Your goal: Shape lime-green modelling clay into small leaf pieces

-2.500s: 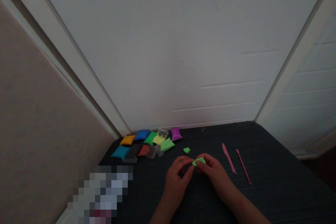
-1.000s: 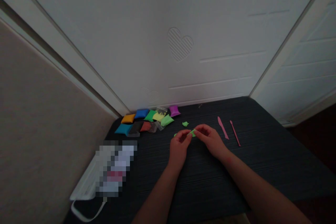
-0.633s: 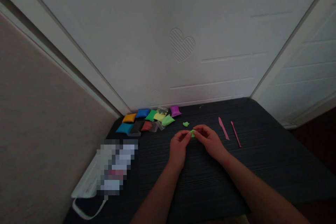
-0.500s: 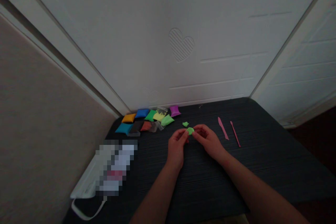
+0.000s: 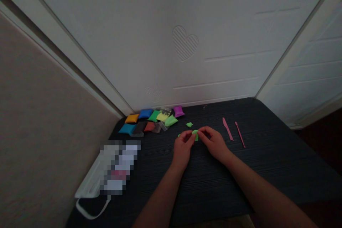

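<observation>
Between my two hands is a small flattened piece of light green modelling clay [image 5: 195,134], just above the dark table. My left hand [image 5: 184,146] is closed, pinching its left side between thumb and fingers. On the other side, the thumb and fingertips of my right hand [image 5: 213,143] press its right edge. Another bit of green clay [image 5: 189,124] lies on the table just beyond my hands. A speck of green also shows at the back of my left fingers; what it belongs to is hidden.
Several coloured clay packets [image 5: 149,126] lie in rows at the back left. A pink plastic knife [image 5: 228,129] and a thin pink stick tool [image 5: 239,134] rest at the right. A white mask [image 5: 89,185] lies front left. A white panel [image 5: 221,74] stands behind the table [image 5: 208,192].
The clay has been turned between my fingers and now hangs lower below the fingertips. My left hand has shifted slightly right. The view has moved a little.
</observation>
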`<state>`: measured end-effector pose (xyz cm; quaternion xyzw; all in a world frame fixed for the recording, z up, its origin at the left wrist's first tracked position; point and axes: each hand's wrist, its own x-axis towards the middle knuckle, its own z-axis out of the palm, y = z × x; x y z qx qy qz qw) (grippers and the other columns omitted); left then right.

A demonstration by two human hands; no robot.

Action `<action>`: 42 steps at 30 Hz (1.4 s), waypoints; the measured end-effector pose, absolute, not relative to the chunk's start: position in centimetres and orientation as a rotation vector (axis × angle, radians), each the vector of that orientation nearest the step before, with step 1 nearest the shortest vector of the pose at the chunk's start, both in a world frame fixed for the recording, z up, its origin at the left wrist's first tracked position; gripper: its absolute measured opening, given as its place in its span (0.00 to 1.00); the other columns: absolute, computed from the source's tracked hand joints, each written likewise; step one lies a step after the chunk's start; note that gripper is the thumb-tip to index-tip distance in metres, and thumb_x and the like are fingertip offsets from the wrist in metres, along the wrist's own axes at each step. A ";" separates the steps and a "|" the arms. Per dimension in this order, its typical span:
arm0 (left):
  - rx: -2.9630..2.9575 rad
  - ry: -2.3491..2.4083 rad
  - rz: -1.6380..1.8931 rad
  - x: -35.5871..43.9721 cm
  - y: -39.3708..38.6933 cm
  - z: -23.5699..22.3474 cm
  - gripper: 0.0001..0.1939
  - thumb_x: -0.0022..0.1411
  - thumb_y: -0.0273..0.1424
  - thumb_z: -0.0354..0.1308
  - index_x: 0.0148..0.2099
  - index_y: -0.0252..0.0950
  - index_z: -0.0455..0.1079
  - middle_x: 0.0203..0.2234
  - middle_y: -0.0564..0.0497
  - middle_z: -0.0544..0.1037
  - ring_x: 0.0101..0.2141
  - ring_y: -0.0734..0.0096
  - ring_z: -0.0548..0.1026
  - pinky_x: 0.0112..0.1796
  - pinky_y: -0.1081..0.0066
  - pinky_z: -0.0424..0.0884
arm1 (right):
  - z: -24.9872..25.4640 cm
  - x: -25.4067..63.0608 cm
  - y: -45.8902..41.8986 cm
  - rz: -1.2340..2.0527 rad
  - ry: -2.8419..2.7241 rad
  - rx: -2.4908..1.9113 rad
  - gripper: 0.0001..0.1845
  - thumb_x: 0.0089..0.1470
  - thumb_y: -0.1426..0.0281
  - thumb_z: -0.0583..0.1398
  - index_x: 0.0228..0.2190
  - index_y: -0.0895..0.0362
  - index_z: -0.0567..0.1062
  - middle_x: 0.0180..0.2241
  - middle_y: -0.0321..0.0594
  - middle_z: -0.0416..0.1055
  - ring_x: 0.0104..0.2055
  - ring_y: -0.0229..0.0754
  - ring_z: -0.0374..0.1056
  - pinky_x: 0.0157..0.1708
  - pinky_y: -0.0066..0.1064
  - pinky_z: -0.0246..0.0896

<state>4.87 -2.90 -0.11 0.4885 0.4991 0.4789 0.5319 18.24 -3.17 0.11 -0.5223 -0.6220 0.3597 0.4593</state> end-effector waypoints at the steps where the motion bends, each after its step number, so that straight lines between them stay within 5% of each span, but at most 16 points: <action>1: 1.177 1.203 1.138 4.8 -2.9 -0.1 0.11 0.51 0.35 0.57 0.35 0.33 0.71 0.23 0.53 0.72 0.24 0.76 0.66 0.28 0.75 0.62 | 0.1 18.2 -3.2 0.870 -1.537 -1.286 0.09 0.51 0.65 0.54 0.30 0.55 0.72 0.27 0.36 0.70 0.30 0.39 0.65 0.32 0.31 0.58; 42: 1.162 1.082 1.175 4.9 -3.0 -0.4 0.09 0.52 0.34 0.57 0.34 0.34 0.69 0.24 0.54 0.72 0.26 0.75 0.69 0.30 0.75 0.64 | -0.4 18.2 -2.9 1.094 -1.386 -1.191 0.09 0.49 0.64 0.56 0.30 0.55 0.73 0.29 0.36 0.70 0.32 0.39 0.65 0.35 0.31 0.59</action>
